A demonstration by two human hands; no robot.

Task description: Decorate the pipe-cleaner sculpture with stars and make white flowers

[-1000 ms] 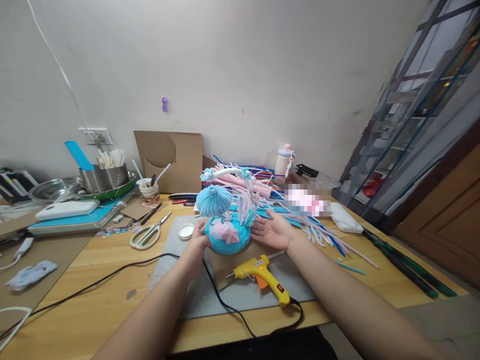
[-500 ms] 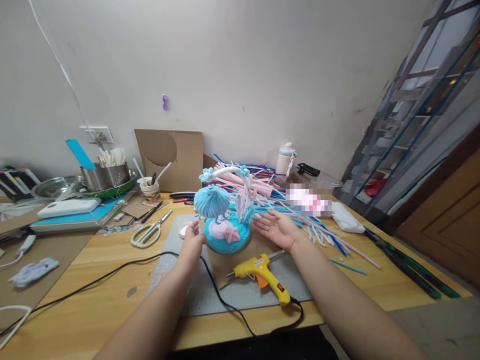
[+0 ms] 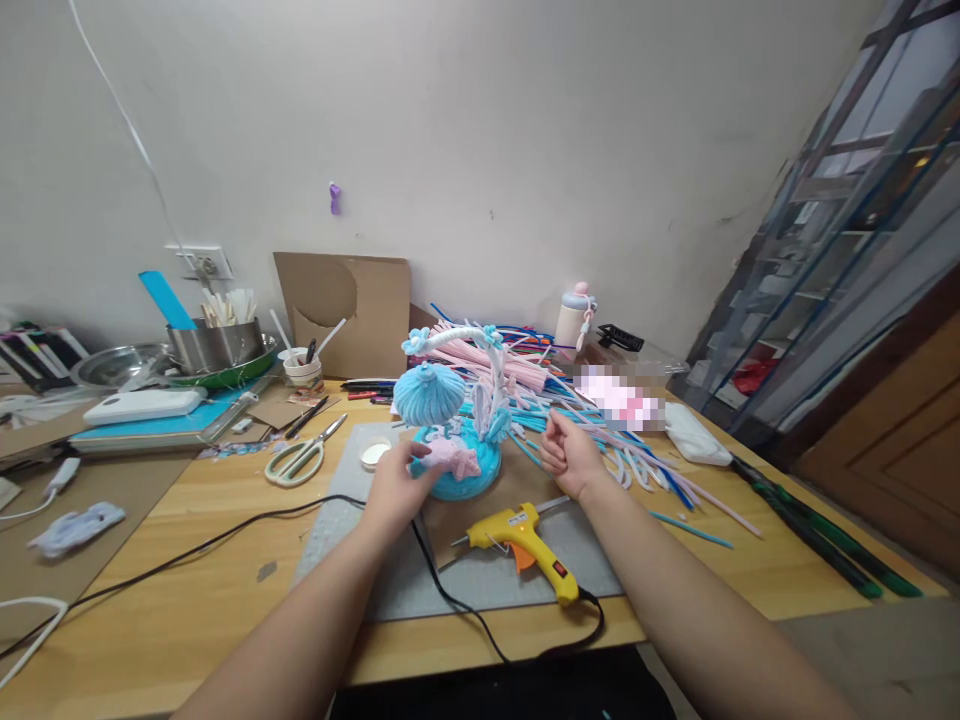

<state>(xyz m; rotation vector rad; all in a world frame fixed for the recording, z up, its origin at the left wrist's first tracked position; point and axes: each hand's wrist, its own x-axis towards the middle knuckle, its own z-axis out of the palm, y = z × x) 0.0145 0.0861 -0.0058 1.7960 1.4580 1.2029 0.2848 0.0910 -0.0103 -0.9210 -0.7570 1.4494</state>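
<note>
Just ahead of the left hand (image 3: 396, 487) and to the left of the right hand (image 3: 570, 455) sits the fuzzy turquoise dome-shaped pipe-cleaner ornament (image 3: 480, 478), on a sheet of brown cardboard (image 3: 525, 482) over a grey cutting mat (image 3: 450, 585). The left hand reaches forward with its fingers stretched out, their tips on the pink fuzzy starfish-like piece (image 3: 454, 458) at the dome's front. Its thumb is hidden, so I cannot tell whether it pinches that piece or only touches it. The right hand hangs just beside the dome and apart from it, fingers curled loosely toward the palm; whether anything thin lies inside them cannot be made out.

By its look the ornament is light and soft. The pile would give under a press, and small glued-on bits could pull off. The white arched wire stem (image 3: 459, 340) and the pale blue fluffy round cap (image 3: 429, 393) above the left fingertips would bend or tip easily. The best hold seems to be low on the dome's 2 sides, never the stem or cap.

Nearer than the right hand lies a yellow hot glue gun (image 3: 521, 535), its black cord (image 3: 439, 595) passing under the left forearm. Beyond the right hand spreads a heap of pink, blue and white pipe cleaners (image 3: 634, 455). A pixelated pink-and-white patch (image 3: 619, 398) there is unreadable, and the dome's back is hidden
</note>
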